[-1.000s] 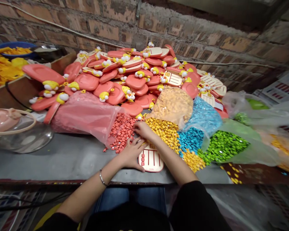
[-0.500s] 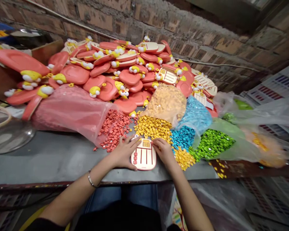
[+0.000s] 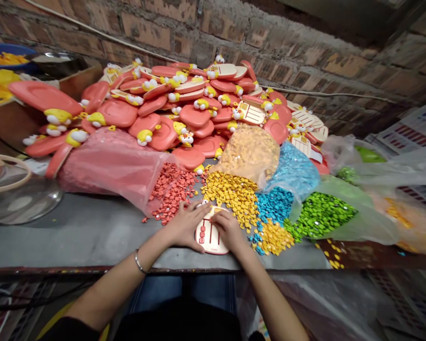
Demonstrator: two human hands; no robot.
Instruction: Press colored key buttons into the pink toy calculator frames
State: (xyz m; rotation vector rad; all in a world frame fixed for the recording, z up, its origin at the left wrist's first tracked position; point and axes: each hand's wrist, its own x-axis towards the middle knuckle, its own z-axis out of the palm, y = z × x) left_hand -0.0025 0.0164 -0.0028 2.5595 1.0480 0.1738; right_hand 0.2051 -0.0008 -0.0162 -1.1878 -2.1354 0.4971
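Observation:
My left hand (image 3: 186, 226) grips the left side of a cream toy board (image 3: 208, 237), its fingertips near the board's top edge. My right hand (image 3: 228, 231) lies over the board's right part, hiding much of its face. A few red beads (image 3: 202, 232) sit in a slot near the board's left edge. Just beyond my hands lie heaps of red beads (image 3: 172, 192) and yellow beads (image 3: 230, 196). Blue beads (image 3: 273, 204) and green beads (image 3: 319, 214) lie further right. Behind them rises a large pile of coral toy boards with duck heads (image 3: 184, 109).
The beads spill from plastic bags onto a grey work table (image 3: 92, 222), whose front edge runs below my forearms. A glass bowl (image 3: 17, 189) stands at left, before a brick wall (image 3: 270, 33). Yellow parts fill a cardboard box (image 3: 24, 90) at far left.
My right hand has moved from the beads above the board onto the board's right part. The board now sits slightly further left and tilted, and the view has shifted slightly.

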